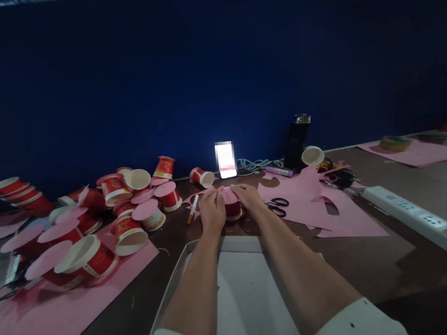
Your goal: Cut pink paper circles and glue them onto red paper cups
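A red paper cup [232,208] stands upside down on the table behind the box, with a pink paper disc [229,194] on its upturned base. My left hand [212,209] grips it from the left side, fingers bent against the disc's edge. From the right, my right hand [248,196] holds the same cup with its fingertips on the disc. An orange-and-white marker pen [193,209] lies left of my left hand. Black-handled scissors [278,206] rest on the other side, near my right wrist. Part of the cup is covered by my fingers.
Several red cups, many with pink discs, are heaped on the left [128,232]. Cut pink paper [288,198], a purple glue stick [279,171] and a dark flask [298,141] are on the right. A lit phone [226,159] stands ahead. A white box [241,244] and a power strip [409,215] are nearer.
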{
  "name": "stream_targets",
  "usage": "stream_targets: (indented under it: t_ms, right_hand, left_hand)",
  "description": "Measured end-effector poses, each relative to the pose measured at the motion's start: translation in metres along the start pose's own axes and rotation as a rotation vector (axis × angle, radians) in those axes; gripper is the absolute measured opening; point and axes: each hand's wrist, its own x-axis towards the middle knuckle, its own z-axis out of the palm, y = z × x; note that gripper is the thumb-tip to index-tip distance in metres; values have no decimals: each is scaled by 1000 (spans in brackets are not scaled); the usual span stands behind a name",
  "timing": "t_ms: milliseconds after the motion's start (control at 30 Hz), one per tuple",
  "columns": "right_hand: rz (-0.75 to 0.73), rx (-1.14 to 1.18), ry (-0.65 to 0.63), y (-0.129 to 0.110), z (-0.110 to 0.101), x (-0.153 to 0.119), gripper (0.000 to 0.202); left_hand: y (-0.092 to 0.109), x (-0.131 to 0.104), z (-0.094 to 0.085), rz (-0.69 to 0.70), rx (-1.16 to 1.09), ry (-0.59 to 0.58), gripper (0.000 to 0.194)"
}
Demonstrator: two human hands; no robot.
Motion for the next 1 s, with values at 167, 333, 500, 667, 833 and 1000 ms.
stream_targets:
  t_ms: [167, 333, 500, 667, 833, 1000]
  right_hand:
    - [3, 13, 30, -7, -1, -7, 30]
    - [38, 57, 53, -16, 4, -10, 38]
    - [87, 108, 18, -13, 11, -3, 29]
    - [109, 125, -2, -10, 12, 0, 24]
    - [117, 134, -19, -11, 11, -1, 21]
    - [91, 146, -13, -9, 6, -2, 31]
  left_hand:
    - [0, -1, 0, -12, -15, 14, 36]
    - [-1, -1, 2, 27, 8, 37, 40]
    - [-1, -1, 5, 12, 91, 15, 41]
    - [0, -1, 4, 3, 117, 6, 40]
    - [1, -1, 4, -7, 113, 1, 40]
    - [1, -2, 2, 19, 18, 69, 41]
